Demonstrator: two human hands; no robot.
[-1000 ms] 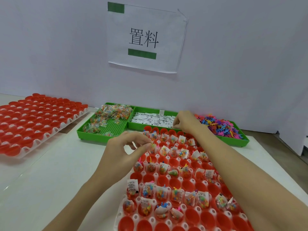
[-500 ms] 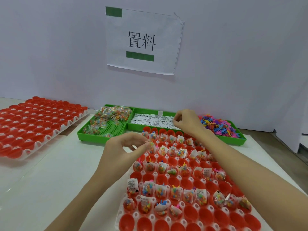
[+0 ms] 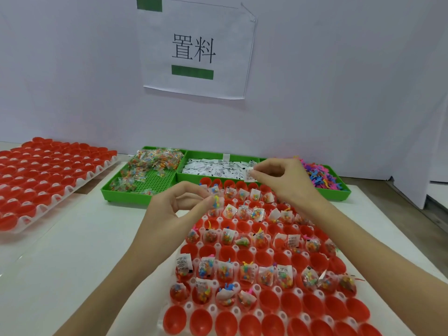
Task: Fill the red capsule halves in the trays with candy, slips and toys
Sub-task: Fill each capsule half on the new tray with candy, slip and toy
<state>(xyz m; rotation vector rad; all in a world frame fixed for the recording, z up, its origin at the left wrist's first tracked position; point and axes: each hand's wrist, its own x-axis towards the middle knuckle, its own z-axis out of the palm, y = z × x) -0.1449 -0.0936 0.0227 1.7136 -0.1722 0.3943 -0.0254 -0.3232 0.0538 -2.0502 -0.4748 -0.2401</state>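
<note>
Right hand [image 3: 282, 183] pinches a slip [image 3: 249, 175]; left hand [image 3: 179, 209] pinches a small toy [image 3: 216, 201] — either could drop into an already filled capsule half [image 3: 229, 192].

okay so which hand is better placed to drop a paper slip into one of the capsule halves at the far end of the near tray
The right hand. It already pinches a white slip just above the far row of capsule halves, beside the slip bin. The left hand is busy pinching a small toy.
</note>
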